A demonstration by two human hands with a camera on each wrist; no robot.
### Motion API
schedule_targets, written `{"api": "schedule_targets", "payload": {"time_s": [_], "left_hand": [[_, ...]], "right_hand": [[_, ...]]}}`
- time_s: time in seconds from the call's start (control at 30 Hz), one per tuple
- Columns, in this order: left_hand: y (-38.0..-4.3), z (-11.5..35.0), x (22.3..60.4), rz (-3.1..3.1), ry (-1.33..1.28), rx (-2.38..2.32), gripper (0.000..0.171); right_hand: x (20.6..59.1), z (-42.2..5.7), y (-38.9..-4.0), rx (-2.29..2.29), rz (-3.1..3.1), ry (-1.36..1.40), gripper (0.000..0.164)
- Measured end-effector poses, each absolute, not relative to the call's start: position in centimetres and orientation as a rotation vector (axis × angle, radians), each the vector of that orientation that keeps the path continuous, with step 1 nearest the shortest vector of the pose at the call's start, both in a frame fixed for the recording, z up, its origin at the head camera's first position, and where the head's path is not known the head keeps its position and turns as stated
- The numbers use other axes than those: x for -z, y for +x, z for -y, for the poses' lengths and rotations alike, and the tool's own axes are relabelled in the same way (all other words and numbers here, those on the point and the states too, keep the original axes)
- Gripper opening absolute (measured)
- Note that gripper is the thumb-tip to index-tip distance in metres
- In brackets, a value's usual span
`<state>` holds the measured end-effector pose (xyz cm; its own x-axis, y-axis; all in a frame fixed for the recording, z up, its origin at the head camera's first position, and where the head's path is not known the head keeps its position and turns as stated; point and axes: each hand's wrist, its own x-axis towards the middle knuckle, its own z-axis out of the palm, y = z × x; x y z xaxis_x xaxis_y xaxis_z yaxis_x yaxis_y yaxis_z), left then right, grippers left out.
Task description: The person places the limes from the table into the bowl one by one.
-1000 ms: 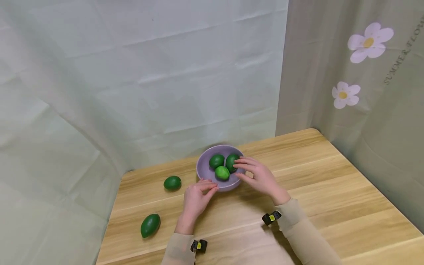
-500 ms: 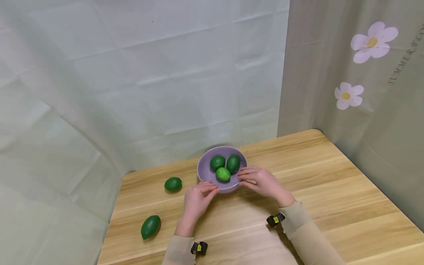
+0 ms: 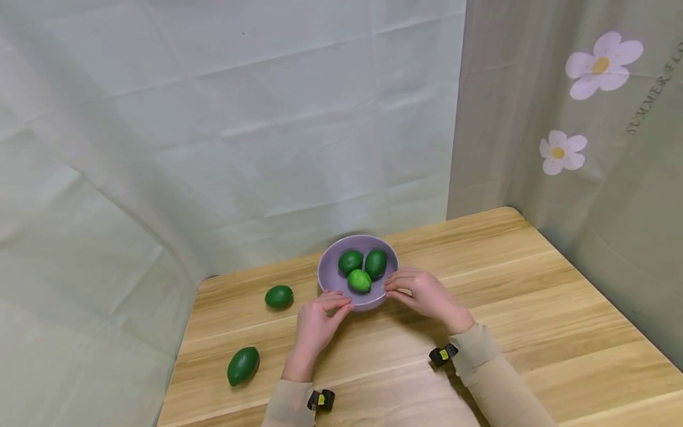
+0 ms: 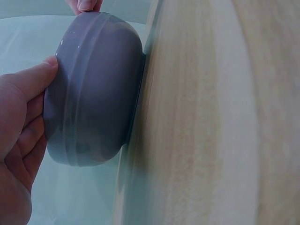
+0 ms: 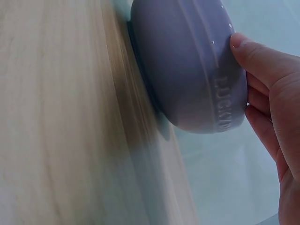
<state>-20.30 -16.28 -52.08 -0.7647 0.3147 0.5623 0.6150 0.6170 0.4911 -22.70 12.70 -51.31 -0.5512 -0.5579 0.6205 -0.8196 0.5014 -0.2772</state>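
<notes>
A purple bowl (image 3: 332, 276) stands near the table's back edge, holding a bright green lime-like fruit (image 3: 360, 281) and two dark green oval fruits, one at back left (image 3: 350, 262) and one at right (image 3: 376, 263). My left hand (image 3: 316, 320) pinches the bowl's front-left rim. At the front-right rim, my right hand (image 3: 424, 293) does the same. Both wrist views show each thumb against the outer wall of the bowl (image 4: 101, 89), with the other fingers partly hidden behind the rim. Raised lettering runs along the bowl (image 5: 187, 70) in the right wrist view.
Two more dark green oval fruits lie on the wooden table (image 3: 507, 284) left of the bowl: one farther back (image 3: 279, 297), one nearer (image 3: 243, 366). A pale curtain (image 3: 299, 130) hangs close behind the table, and a flowered one (image 3: 512, 118) hangs on the right.
My right hand has come down from beside the right-hand fruit in the bowl onto the front-right rim. My left hand stays at the rim, and the fruits keep their places.
</notes>
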Motion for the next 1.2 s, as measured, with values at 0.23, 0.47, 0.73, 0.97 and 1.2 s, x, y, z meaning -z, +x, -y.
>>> {"api": "schedule_targets", "payload": {"time_s": [0.23, 0.47, 0.73, 0.97, 1.2], "left_hand": [[-20.1, 16.3, 51.9, 2.428, -0.723, 0.972, 0.013], [-20.1, 16.3, 51.8, 2.450, -0.698, 0.975, 0.012], [-20.0, 16.6, 51.9, 2.437, -0.699, 0.970, 0.012], [-19.9, 16.5, 51.8, 2.479, -0.732, 0.971, 0.018], [-19.5, 16.6, 50.1, 2.653, -0.727, 1.111, 0.034]], "right_hand": [[51.5, -12.5, -22.7, -0.815, 2.290, 1.112, 0.014], [51.5, -12.5, -22.7, -0.874, 2.320, 1.081, 0.013], [51.8, -12.2, -22.6, -0.909, 2.316, 1.061, 0.013], [51.7, -12.3, -22.6, -0.920, 2.336, 1.035, 0.014], [51.4, -12.9, -22.6, -0.927, 2.335, 1.016, 0.014]]}}
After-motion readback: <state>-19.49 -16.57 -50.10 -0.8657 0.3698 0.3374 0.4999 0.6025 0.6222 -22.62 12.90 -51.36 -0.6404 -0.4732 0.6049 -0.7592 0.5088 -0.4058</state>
